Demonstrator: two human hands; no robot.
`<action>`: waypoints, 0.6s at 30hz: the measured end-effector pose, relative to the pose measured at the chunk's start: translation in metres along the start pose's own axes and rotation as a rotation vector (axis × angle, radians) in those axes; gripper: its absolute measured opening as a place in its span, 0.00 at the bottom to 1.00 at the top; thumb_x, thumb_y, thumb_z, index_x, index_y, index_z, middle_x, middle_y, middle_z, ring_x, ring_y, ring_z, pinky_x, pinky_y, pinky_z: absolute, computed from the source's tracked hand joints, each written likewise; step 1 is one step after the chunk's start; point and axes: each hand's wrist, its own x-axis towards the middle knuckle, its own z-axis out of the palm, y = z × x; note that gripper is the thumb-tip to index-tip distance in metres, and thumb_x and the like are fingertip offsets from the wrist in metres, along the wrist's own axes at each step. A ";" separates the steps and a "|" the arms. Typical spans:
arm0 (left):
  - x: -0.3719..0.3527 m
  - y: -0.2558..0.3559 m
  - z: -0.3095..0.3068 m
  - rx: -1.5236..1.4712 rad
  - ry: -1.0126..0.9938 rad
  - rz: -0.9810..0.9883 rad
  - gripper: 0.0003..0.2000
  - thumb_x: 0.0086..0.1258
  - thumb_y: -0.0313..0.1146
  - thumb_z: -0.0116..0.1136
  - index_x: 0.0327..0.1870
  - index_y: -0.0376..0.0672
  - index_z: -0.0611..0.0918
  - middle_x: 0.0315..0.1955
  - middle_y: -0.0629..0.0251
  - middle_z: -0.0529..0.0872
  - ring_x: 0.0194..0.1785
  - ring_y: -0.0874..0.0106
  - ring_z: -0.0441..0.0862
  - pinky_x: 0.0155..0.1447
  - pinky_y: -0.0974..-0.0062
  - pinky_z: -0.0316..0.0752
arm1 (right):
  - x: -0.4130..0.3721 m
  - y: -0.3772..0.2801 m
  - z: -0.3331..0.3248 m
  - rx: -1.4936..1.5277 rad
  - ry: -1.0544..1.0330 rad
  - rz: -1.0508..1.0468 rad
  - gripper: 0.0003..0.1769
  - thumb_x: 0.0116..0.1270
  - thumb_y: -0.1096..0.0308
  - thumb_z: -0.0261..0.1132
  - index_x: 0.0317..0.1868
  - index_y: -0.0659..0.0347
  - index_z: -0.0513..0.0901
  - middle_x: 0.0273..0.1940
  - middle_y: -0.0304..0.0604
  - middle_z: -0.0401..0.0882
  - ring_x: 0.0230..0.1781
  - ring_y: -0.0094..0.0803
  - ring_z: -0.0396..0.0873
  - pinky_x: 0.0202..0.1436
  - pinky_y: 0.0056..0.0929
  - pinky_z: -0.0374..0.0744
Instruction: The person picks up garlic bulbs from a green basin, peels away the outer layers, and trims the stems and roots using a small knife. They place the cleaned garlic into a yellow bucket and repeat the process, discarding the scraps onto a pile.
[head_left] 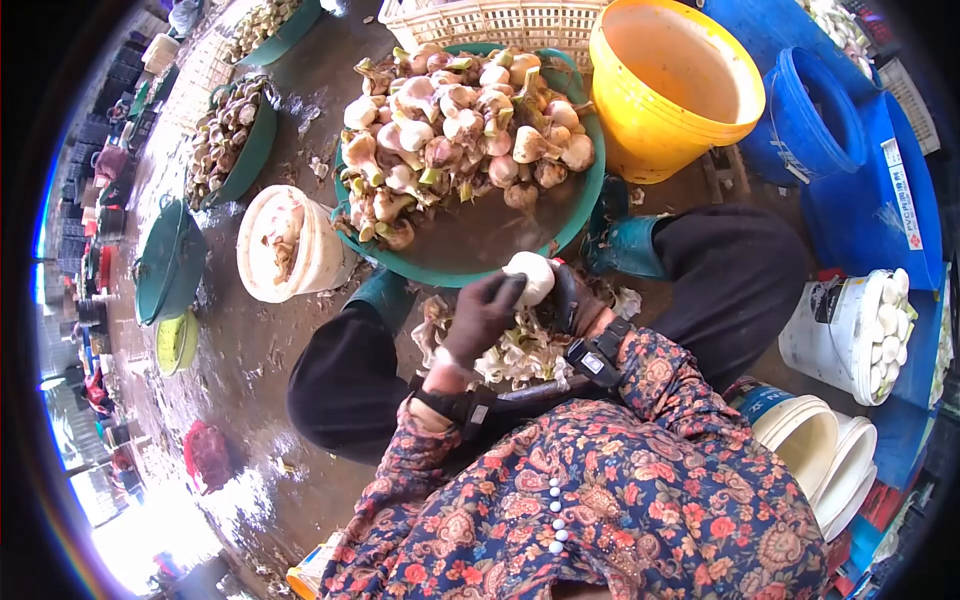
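A white, cleaned garlic bulb (531, 278) is gripped in the dark-gloved fingers of my left hand (484, 312). My right hand (577, 302), also in a dark glove, is closed against the bulb's right side. A small red bit shows by its fingertips; what it belongs to is hidden. Just beyond both hands stands a wide green tub (590, 215), with many untrimmed garlic bulbs (440, 130) heaped in it. Loose garlic peelings and stalks (515, 355) lie below my hands, between my legs.
A white bucket (335, 262) with peelings stands left of the tub, a yellow bucket (640, 140) to its right. At right, a white bucket (820, 335) holds cleaned bulbs near blue containers (855, 220). More green tubs (170, 265) sit on the wet floor at left.
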 end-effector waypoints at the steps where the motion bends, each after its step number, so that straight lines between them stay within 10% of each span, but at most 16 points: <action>1: -0.001 -0.010 -0.002 -0.339 0.116 -0.100 0.15 0.67 0.45 0.54 0.33 0.39 0.79 0.21 0.63 0.79 0.24 0.72 0.78 0.30 0.74 0.72 | 0.002 0.010 -0.007 -0.165 0.041 -0.016 0.15 0.60 0.71 0.59 0.48 0.57 0.77 0.44 0.39 0.79 0.45 0.26 0.77 0.47 0.28 0.77; 3: -0.010 0.007 -0.033 -1.088 0.122 -0.316 0.15 0.72 0.43 0.44 0.42 0.40 0.76 0.29 0.69 0.80 0.26 0.77 0.78 0.30 0.80 0.74 | 0.005 0.047 -0.029 0.113 0.111 0.157 0.14 0.63 0.71 0.57 0.50 0.60 0.75 0.42 0.37 0.79 0.44 0.25 0.77 0.45 0.28 0.78; 4: -0.014 -0.025 -0.034 -1.086 0.232 -0.304 0.12 0.58 0.24 0.61 0.44 0.36 0.79 0.30 0.62 0.81 0.31 0.72 0.80 0.35 0.76 0.76 | 0.005 0.042 -0.029 0.111 0.110 0.157 0.14 0.63 0.71 0.57 0.50 0.60 0.75 0.42 0.37 0.79 0.44 0.25 0.77 0.45 0.28 0.78; 7: -0.005 -0.008 -0.050 -0.568 -0.317 -0.536 0.18 0.61 0.43 0.61 0.44 0.36 0.80 0.27 0.58 0.83 0.30 0.67 0.81 0.37 0.70 0.75 | 0.002 0.019 -0.018 -0.288 0.147 -0.074 0.17 0.63 0.62 0.58 0.51 0.61 0.75 0.41 0.41 0.79 0.40 0.29 0.78 0.43 0.30 0.79; 8: -0.009 -0.059 -0.034 -0.007 -0.331 -0.288 0.21 0.57 0.48 0.64 0.40 0.36 0.82 0.27 0.52 0.84 0.31 0.64 0.81 0.38 0.67 0.75 | 0.006 0.025 -0.025 -0.292 0.146 -0.078 0.17 0.63 0.62 0.58 0.51 0.61 0.75 0.41 0.41 0.79 0.40 0.29 0.78 0.43 0.30 0.79; 10: 0.006 -0.026 -0.035 0.561 -0.229 -0.377 0.23 0.57 0.53 0.63 0.34 0.36 0.83 0.25 0.50 0.83 0.31 0.62 0.82 0.38 0.67 0.74 | 0.019 0.045 -0.048 0.578 0.450 0.483 0.19 0.65 0.57 0.56 0.51 0.61 0.75 0.40 0.41 0.79 0.38 0.33 0.79 0.42 0.32 0.80; 11: 0.014 -0.025 -0.031 0.087 -0.124 -0.433 0.26 0.56 0.57 0.61 0.31 0.36 0.84 0.23 0.49 0.83 0.32 0.57 0.83 0.37 0.64 0.74 | 0.025 0.018 -0.033 0.525 0.607 0.417 0.21 0.65 0.55 0.56 0.52 0.61 0.74 0.40 0.42 0.80 0.35 0.35 0.80 0.42 0.35 0.81; 14: 0.055 -0.043 -0.014 0.199 -0.025 -0.367 0.29 0.56 0.61 0.58 0.30 0.36 0.84 0.20 0.51 0.82 0.29 0.55 0.82 0.37 0.62 0.73 | 0.037 -0.076 -0.023 0.479 0.384 -0.134 0.31 0.67 0.43 0.50 0.53 0.63 0.74 0.45 0.45 0.79 0.43 0.35 0.78 0.47 0.33 0.79; 18: 0.128 -0.080 0.020 0.122 -0.151 -0.413 0.32 0.55 0.62 0.58 0.37 0.33 0.82 0.28 0.49 0.84 0.34 0.55 0.82 0.39 0.61 0.73 | 0.033 -0.138 -0.026 0.438 0.322 -0.061 0.36 0.67 0.35 0.43 0.49 0.61 0.77 0.37 0.43 0.80 0.34 0.30 0.78 0.37 0.27 0.77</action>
